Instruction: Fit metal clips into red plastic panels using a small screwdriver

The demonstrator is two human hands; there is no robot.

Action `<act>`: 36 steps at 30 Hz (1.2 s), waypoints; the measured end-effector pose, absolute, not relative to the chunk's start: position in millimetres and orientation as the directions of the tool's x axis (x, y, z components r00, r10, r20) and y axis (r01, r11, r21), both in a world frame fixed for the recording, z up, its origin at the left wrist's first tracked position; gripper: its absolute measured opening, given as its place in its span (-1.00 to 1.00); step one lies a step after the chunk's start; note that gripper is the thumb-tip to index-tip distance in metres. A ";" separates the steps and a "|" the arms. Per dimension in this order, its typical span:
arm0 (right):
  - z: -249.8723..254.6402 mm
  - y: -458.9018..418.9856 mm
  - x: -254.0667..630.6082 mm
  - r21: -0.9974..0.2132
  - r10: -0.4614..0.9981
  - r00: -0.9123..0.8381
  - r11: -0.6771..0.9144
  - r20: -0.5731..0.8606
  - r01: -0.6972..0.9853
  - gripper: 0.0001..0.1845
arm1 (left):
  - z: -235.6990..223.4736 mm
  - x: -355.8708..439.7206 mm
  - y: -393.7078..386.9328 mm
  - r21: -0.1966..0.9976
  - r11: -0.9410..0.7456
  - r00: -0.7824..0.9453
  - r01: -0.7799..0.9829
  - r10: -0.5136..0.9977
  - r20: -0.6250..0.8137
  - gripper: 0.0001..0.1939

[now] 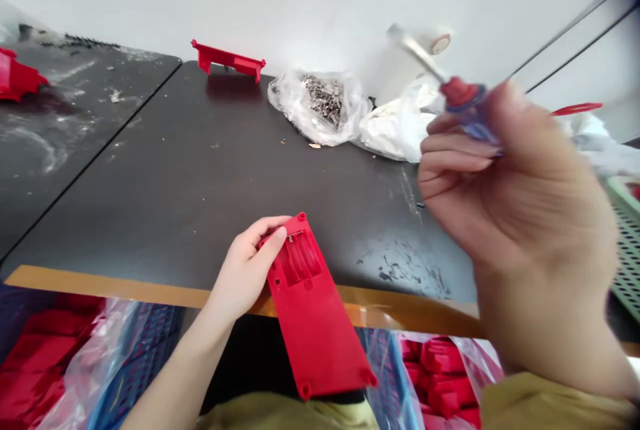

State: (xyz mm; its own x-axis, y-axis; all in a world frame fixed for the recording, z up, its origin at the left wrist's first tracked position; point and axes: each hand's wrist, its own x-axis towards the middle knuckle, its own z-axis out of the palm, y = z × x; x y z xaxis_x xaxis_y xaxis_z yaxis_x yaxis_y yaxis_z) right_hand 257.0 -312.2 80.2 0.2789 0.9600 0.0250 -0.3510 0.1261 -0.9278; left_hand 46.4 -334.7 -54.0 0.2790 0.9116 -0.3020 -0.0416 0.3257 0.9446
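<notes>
My left hand (245, 273) grips the upper left corner of a flat red plastic panel (315, 317), which lies tilted across the table's front edge with a recessed compartment near its top. My right hand (510, 197), raised close to the camera and blurred, is closed round the red and blue handle of a screwdriver (463, 100). The metal shaft points up and to the left.
The dark table (200, 170) has a wooden front edge. At the back lie a clear bag of metal screws (323, 103), white bags (400, 127) and a red part (227, 60). Bins of red parts (440, 370) stand below. A green basket (627, 250) sits at the right.
</notes>
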 end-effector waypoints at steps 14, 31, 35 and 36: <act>37.0 -295.3 229.6 -0.972 0.986 0.078 0.156 0.144 -0.175 -0.32 | -45.6 46.1 -331.6 0.872 0.489 0.274 -0.022 0.842 -0.465 -0.70; 7.7 -303.3 209.4 -0.991 0.939 -0.317 0.119 0.132 -0.060 -0.43 | -38.7 50.4 -329.6 0.921 0.388 0.388 0.044 0.843 -0.373 -0.73; 4.4 -302.6 212.3 -0.985 0.902 -0.398 0.173 0.165 -0.016 -0.50 | -38.2 50.2 -329.1 0.918 0.397 0.402 -0.006 0.842 -0.361 -0.72; 3.7 -302.0 212.7 -0.983 0.894 -0.412 0.184 0.173 -0.013 -0.51 | -37.7 50.2 -328.9 0.921 0.390 0.406 -0.009 0.843 -0.353 -0.71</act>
